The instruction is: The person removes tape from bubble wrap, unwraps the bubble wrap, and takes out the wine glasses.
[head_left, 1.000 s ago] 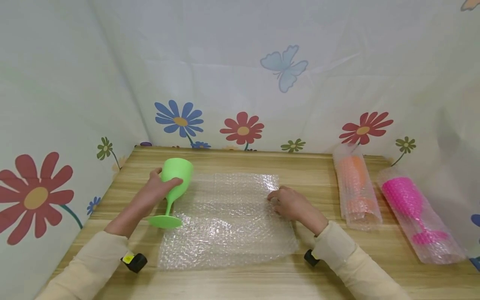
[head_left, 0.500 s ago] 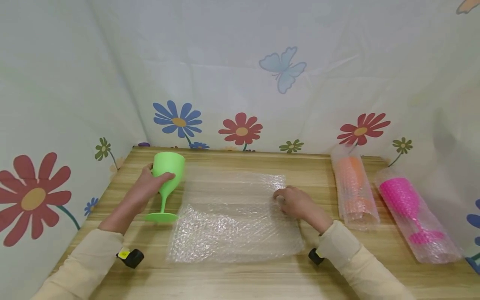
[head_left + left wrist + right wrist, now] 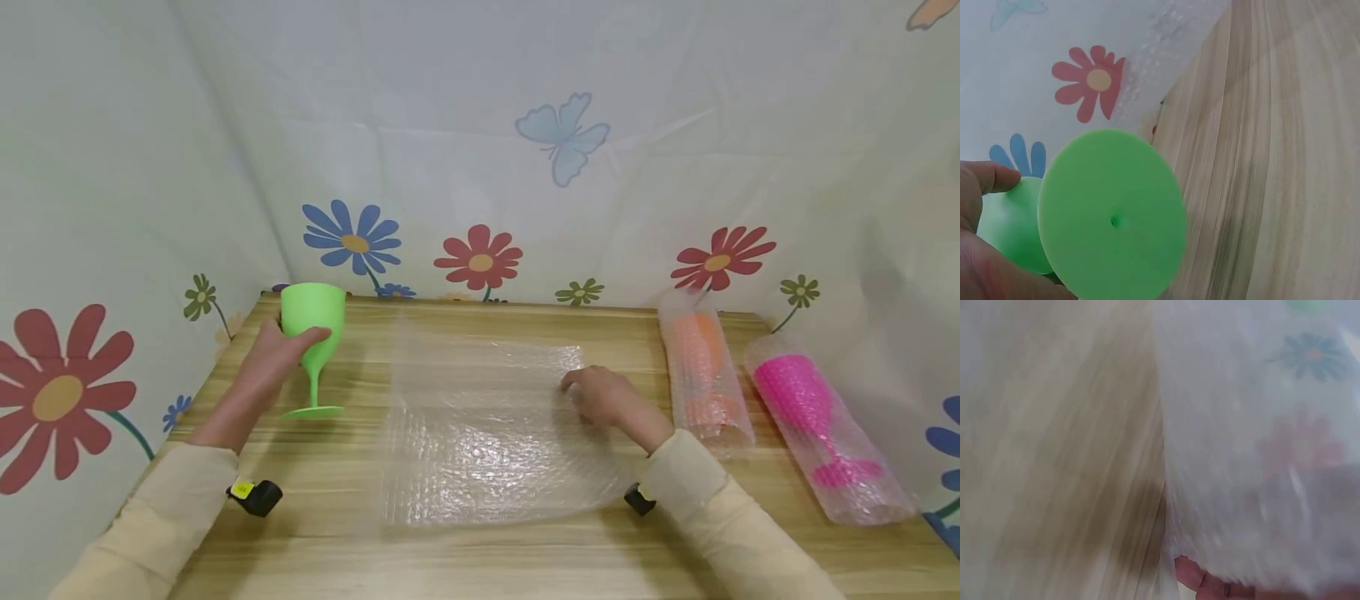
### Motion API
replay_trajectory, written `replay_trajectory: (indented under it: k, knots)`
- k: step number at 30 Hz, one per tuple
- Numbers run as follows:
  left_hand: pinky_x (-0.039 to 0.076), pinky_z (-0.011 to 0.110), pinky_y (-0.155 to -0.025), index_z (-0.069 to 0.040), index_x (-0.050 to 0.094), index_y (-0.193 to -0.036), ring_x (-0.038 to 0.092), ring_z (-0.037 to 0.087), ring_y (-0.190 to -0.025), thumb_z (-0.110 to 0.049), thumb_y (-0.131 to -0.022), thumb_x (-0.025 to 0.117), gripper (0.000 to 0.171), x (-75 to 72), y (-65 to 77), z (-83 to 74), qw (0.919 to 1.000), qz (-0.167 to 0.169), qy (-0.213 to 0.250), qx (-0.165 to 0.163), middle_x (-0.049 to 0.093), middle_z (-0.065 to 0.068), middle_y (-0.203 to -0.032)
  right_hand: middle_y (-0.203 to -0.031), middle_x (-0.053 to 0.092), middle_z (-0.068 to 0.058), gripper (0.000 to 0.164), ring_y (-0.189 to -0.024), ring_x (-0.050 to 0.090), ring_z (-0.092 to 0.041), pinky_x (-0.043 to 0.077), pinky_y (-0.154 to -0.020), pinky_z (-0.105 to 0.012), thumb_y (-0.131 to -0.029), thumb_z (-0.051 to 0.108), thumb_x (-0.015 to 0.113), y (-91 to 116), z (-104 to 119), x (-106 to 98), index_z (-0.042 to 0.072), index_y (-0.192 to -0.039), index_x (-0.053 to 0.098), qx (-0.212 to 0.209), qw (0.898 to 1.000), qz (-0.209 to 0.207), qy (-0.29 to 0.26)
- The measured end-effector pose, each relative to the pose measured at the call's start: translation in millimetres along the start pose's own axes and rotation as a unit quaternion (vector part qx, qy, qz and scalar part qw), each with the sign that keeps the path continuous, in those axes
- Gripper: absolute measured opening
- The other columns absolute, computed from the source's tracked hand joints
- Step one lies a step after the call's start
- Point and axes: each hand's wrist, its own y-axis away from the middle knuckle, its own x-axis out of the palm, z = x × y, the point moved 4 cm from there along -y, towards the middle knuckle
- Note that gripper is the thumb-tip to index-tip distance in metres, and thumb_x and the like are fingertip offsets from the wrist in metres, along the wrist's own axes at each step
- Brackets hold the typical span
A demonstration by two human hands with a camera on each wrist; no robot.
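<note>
Left fingers (image 3: 307, 337) clasped round green goblet (image 3: 316, 307), right fingers (image 3: 577, 377), crooked inward, pinching bubble wrap (image 3: 480, 454).

There are one green goblet (image 3: 312, 312), one orange goblet (image 3: 699, 340) and one pink goblet (image 3: 797, 396); two bubble-wrap rolls (image 3: 885, 497), one loose bubble-wrap sheet (image 3: 495, 417), two wrist cameras (image 3: 258, 498).

The table (image 3: 300, 550) has a pale wood-grain top, its streaks running from side to side. Near its right end lie two lengthwise rolls of clear bubble wrap, just beside each other: one around an orange goblet (image 3: 701, 354), its outline blurred by the wrap, the other around a bright pink goblet (image 3: 798, 396), bowl toward the back edge, foot toward the front. At the middle spreads a bubble-wrap sheet (image 3: 495, 454); how much of it touches the wood is unclear.
</note>
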Motion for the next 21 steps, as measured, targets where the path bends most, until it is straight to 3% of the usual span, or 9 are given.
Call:
replay_trajectory:
  k: [8, 13, 21]
  knots:
    - [0.033, 0.051, -0.098, -0.005, -0.004, -0.148, 0.034, 0.039, -0.121, -0.041, -0.085, 0.064, 0.099, -2.4, -7.7, -1.4, 0.9990, -0.028, 0.027, 0.022, 0.021, 0.025, -0.143, -0.113, 0.060, -0.017, 0.044, -0.103, 0.055, -0.032, 0.045, -0.083, -0.046, -0.074, -0.004, 0.062, -1.5, -13.3, -5.7, 0.008, -0.116, 0.062, 0.004, 1.000, -0.004, 0.002]
    - [0.031, 0.053, -0.099, -0.010, -0.008, -0.147, 0.029, 0.039, -0.124, -0.039, -0.084, 0.065, 0.101, -3.6, -10.8, -2.3, 0.9978, -0.044, 0.030, 0.038, 0.013, 0.022, -0.147, -0.103, 0.061, -0.019, 0.050, -0.089, 0.056, -0.028, 0.047, -0.077, -0.042, -0.066, -0.009, 0.061, -4.1, -20.6, -8.1, 0.006, -0.113, 0.062, 0.011, 1.000, -0.005, 0.012]
    - [0.033, 0.051, -0.098, -0.014, -0.007, -0.147, 0.032, 0.036, -0.122, -0.041, -0.079, 0.071, 0.107, -2.3, -18.6, -4.6, 0.9951, -0.084, 0.017, 0.049, 0.016, 0.020, -0.147, -0.104, 0.060, -0.023, 0.047, -0.080, 0.052, -0.027, 0.046, -0.070, -0.039, -0.071, -0.012, 0.054, -8.1, -31.9, -12.2, 0.005, -0.114, 0.061, 0.030, 0.999, -0.001, 0.012]
